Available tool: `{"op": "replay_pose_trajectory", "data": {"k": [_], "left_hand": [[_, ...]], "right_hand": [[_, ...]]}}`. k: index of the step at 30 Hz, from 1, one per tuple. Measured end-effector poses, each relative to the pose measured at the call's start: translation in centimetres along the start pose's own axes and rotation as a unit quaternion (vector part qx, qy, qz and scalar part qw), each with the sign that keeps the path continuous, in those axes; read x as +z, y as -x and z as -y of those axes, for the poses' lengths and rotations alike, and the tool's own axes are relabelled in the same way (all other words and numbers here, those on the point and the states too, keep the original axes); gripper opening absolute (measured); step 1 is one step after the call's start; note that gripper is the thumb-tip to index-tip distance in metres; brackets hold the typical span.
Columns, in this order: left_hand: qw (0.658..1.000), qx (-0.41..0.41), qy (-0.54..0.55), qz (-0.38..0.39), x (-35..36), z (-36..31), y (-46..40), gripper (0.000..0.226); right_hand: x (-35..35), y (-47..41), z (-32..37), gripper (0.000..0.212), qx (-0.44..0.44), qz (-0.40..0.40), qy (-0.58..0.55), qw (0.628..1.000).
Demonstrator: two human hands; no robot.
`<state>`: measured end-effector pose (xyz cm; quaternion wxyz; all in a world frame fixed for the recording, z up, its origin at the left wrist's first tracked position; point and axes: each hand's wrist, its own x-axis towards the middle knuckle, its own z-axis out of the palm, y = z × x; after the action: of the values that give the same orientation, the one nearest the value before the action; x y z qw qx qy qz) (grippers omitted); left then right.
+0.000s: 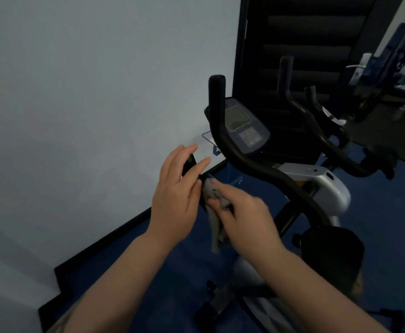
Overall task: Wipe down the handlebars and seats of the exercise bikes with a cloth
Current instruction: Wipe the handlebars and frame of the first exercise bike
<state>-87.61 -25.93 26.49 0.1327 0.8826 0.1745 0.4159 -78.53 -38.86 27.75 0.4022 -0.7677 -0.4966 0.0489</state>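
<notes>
In front of me stands an exercise bike with curved black handlebars [252,162], a grey-blue console [243,127] and a black seat [336,253] at the lower right. My left hand [175,191] holds the near left handlebar end [188,165], which shows between my thumb and fingers. Just below it, my right hand [247,217] grips a grey cloth [217,227] and presses it against that same bar. The cloth's loose end hangs down. Most of this bar is hidden behind my hands.
A pale wall with a black skirting board [115,236] runs close on the left. The floor [384,224] is blue. A second bike's black handlebars [316,123] stand to the right, in front of a dark panel [304,44].
</notes>
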Motion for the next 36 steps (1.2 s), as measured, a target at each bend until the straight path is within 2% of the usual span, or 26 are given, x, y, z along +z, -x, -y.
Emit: {"op": "replay_pose_trajectory", "data": {"k": [4, 9, 13, 16, 18, 20, 22, 24, 26, 29, 32, 34, 36], "left_hand": [[1.000, -0.005, 0.003, -0.009, 0.0, -0.2, -0.1, 0.040], [0.999, -0.030, 0.018, -0.033, 0.5, -0.9, 0.0, 0.041], [0.998, -0.049, 0.007, -0.036, 0.7, -1.3, 0.0, 0.043], [0.998, -0.060, -0.002, -0.024, 0.6, -1.5, 0.0, 0.042], [0.997, -0.074, -0.002, -0.020, 0.7, -1.9, 0.1, 0.040], [0.995, -0.091, -0.001, -0.027, 1.0, -2.6, 0.1, 0.039], [0.993, -0.110, 0.003, -0.036, 1.6, -3.6, 0.6, 0.041], [0.992, -0.123, 0.007, -0.041, 2.1, -4.4, 1.5, 0.042], [0.990, -0.132, 0.017, -0.040, 2.7, -5.4, 2.7, 0.041], [0.985, -0.164, 0.038, -0.042, 3.9, -6.7, 4.0, 0.037], [0.982, -0.182, 0.028, -0.052, 4.8, -7.6, 4.6, 0.039], [0.981, -0.187, 0.014, -0.053, 5.0, -7.8, 4.7, 0.038], [0.979, -0.195, 0.012, -0.057, 5.2, -7.8, 4.9, 0.037]], "right_hand": [[-0.3, 0.1, 0.3, 0.042, -0.031, 0.015, 0.031, 0.999], [-4.9, 2.7, -1.9, 0.045, -0.014, 0.140, 0.118, 0.983], [-4.0, -1.3, -0.8, 0.026, -0.038, 0.138, 0.048, 0.989], [-3.1, -3.0, -0.5, 0.028, -0.068, 0.142, 0.037, 0.987], [-4.0, -2.5, -2.1, 0.029, -0.070, 0.187, 0.010, 0.980], [-5.9, -1.7, -4.4, 0.024, -0.085, 0.270, 0.035, 0.958], [-7.8, -1.4, -6.4, 0.031, -0.125, 0.335, 0.113, 0.927], [-9.2, -2.4, -7.4, 0.041, -0.146, 0.362, 0.159, 0.907], [-9.6, -3.6, -7.3, 0.035, -0.156, 0.384, 0.150, 0.898], [-8.3, -3.7, -6.2, 0.024, -0.235, 0.384, 0.157, 0.879], [-8.7, -3.8, -7.6, 0.008, -0.262, 0.390, 0.141, 0.871], [-10.3, -5.1, -9.7, 0.021, -0.305, 0.384, 0.207, 0.847], [-11.6, -6.5, -11.3, 0.023, -0.371, 0.363, 0.258, 0.815]]}}
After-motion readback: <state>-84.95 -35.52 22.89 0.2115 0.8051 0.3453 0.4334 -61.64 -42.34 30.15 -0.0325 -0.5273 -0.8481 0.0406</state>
